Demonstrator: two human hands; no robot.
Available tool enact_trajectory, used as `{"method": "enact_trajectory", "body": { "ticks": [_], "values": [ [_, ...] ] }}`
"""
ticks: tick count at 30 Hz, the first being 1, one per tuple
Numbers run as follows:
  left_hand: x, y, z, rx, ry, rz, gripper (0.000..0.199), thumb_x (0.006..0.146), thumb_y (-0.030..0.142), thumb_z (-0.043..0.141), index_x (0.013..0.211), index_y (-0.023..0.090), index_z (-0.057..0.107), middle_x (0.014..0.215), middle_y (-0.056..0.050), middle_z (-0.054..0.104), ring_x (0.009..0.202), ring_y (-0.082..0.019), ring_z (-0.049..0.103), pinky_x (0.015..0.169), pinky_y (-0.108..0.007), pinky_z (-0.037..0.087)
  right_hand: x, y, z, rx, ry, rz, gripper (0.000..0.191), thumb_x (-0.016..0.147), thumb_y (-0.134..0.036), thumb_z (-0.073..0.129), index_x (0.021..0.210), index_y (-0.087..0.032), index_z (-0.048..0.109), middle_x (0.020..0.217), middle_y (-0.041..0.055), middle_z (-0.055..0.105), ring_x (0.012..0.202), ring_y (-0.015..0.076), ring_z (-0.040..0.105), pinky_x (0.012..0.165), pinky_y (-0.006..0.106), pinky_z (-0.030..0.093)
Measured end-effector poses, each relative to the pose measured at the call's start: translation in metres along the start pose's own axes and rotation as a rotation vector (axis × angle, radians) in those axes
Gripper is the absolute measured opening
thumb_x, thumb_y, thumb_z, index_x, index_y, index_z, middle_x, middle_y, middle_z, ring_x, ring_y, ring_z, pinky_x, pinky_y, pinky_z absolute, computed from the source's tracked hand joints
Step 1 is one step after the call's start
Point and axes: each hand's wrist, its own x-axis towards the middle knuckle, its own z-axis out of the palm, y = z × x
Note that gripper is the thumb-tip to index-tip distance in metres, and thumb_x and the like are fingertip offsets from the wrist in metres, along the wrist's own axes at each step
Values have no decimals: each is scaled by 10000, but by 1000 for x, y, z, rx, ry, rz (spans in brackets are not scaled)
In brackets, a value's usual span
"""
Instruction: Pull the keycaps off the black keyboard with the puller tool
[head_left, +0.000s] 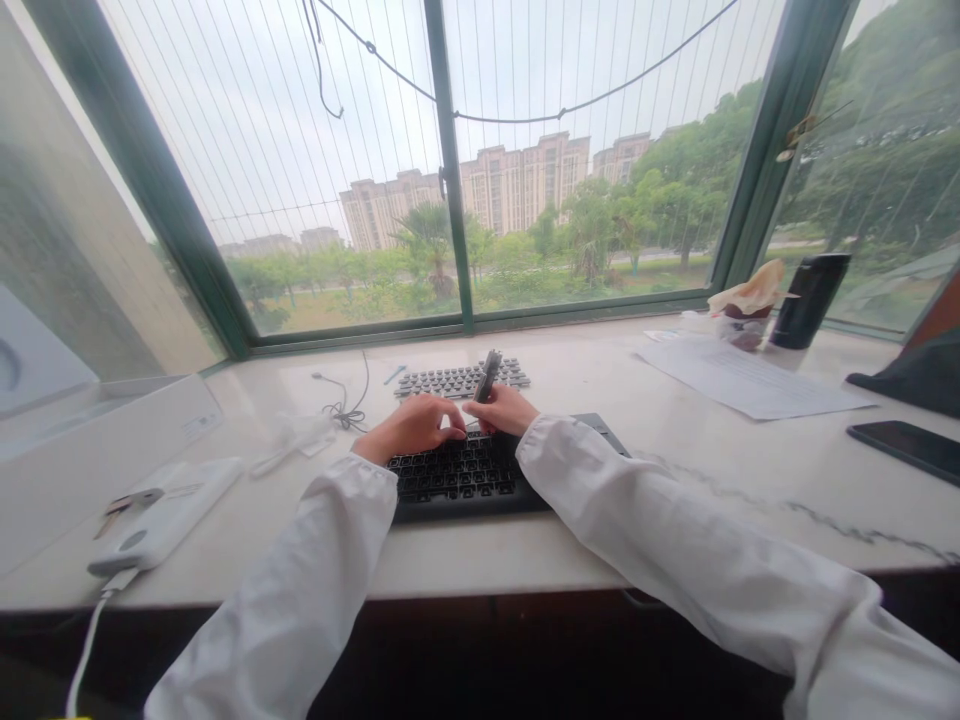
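Observation:
A black keyboard base [465, 480] without keycaps lies near the table's front edge, partly under both my wrists. My right hand [506, 410] is closed on a dark, slim tool [487, 376] that points up and away over the base's back edge. Just left of it, my left hand [420, 425] rests on the base's upper left part, its fingers curled and its thumb and fingertips close to the tool's lower end. Whether those fingertips hold anything is too small to tell. Behind my hands lie rows of loose keycaps [442, 382].
On the left are a white box [150, 410], a white power bank [169, 515] with a cable, keys [124, 505] and a thin black cable [346, 412]. Papers [750, 375], a dark phone [911, 448] and a black bottle [810, 300] stand or lie on the right.

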Motion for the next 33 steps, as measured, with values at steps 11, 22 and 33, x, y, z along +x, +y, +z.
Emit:
{"method": "enact_trajectory", "body": {
  "ticks": [11, 22, 33],
  "values": [
    [-1, -4, 4, -93, 32, 33, 128, 798, 280, 605, 845, 254, 721, 855, 18, 724, 789, -145, 638, 736, -245, 413, 12, 9, -8, 140, -278, 34, 461, 852, -544, 494, 897, -123, 676, 330, -74, 370, 324, 67, 332, 383, 207, 286],
    [-1, -6, 6, -114, 58, 37, 116, 785, 338, 638, 819, 263, 719, 848, 31, 722, 781, -135, 632, 728, -236, 396, -13, -18, -13, 703, -354, 92, 358, 798, -507, 605, 928, -176, 561, 341, -140, 246, 304, 40, 135, 306, 173, 132],
    [-2, -6, 8, -92, 71, -14, 155, 765, 284, 612, 868, 220, 709, 777, -4, 691, 690, -128, 588, 669, -240, 384, -46, -59, -10, 1070, -632, -30, 322, 649, -108, 549, 920, -225, 421, 579, -84, 307, 479, 65, 210, 375, 170, 157]
  ]
}}
